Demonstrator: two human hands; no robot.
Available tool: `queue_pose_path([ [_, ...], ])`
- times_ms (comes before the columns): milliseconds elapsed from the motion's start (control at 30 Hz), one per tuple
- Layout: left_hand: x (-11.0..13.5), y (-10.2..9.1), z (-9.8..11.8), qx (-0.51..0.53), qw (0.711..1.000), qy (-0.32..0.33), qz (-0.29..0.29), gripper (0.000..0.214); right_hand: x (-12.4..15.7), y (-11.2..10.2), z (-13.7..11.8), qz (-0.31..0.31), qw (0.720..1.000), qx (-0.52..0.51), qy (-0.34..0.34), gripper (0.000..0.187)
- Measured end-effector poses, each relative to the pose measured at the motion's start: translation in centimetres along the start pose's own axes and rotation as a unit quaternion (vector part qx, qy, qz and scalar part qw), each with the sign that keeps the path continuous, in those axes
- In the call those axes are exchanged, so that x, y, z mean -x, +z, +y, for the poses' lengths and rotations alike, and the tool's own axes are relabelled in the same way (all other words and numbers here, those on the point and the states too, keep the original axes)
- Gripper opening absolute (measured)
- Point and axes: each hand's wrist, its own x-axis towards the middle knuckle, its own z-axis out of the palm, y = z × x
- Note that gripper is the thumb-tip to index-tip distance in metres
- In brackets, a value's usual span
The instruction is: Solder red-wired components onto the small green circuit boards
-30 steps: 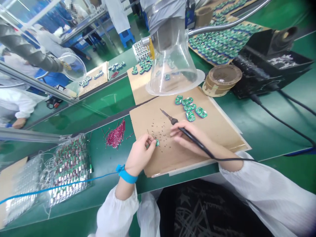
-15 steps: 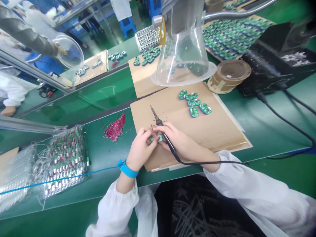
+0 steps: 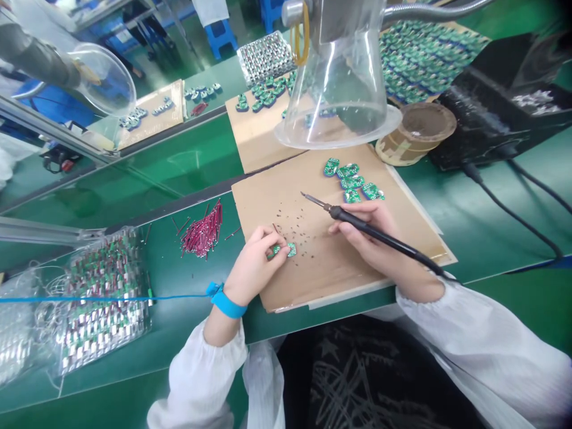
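Note:
My left hand (image 3: 255,264), with a blue wrist strap (image 3: 224,301), pinches a small green circuit board (image 3: 286,249) against the cardboard sheet (image 3: 322,268). My right hand (image 3: 373,238) grips a black soldering iron (image 3: 357,221) like a pen, its tip raised and pointing left, apart from the board. A cluster of finished green boards (image 3: 353,182) lies just beyond my right hand. A bundle of red wire pieces (image 3: 202,231) lies on the green bench to the left of my left hand.
A clear fume-extraction funnel (image 3: 339,95) hangs over the back of the cardboard. A brown tape roll (image 3: 417,131) and a black soldering station (image 3: 504,107) stand at the right. Plastic trays of parts (image 3: 102,298) sit at the left. The iron's cord (image 3: 504,208) crosses the bench.
My right hand has drawn the soldering iron away to the right from the small board, where its tip was half a second ago. My left hand stays on the board.

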Motion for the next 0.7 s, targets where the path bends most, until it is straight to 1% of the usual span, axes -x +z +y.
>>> queue_pose_path([
  [67,-0.02,0.09,-0.04,0.001,1.000,0.004,0.003,0.009,0.26,-0.32,-0.14,0.015,1.000,-0.002,0.023,0.018],
  [100,-0.02,0.15,-0.07,0.001,1.000,0.006,0.005,0.009,0.35,-0.46,-0.15,0.012,0.999,0.001,0.032,0.015],
  [200,-0.01,0.33,-0.21,0.001,1.000,0.010,0.010,0.008,0.47,-0.84,0.06,-0.020,0.999,0.011,0.039,0.019],
  [267,-0.02,0.41,-0.29,0.002,1.000,0.011,0.012,0.008,0.46,-0.97,0.29,-0.049,0.998,0.027,0.032,0.020],
  [400,-0.02,0.47,-0.30,-0.005,1.000,0.013,0.016,0.008,0.37,-0.92,0.46,-0.092,0.994,0.052,0.017,0.016],
  [700,0.09,0.59,0.08,-0.018,0.999,0.008,0.026,0.008,0.21,-0.76,0.07,-0.124,0.990,0.063,0.026,0.016],
])
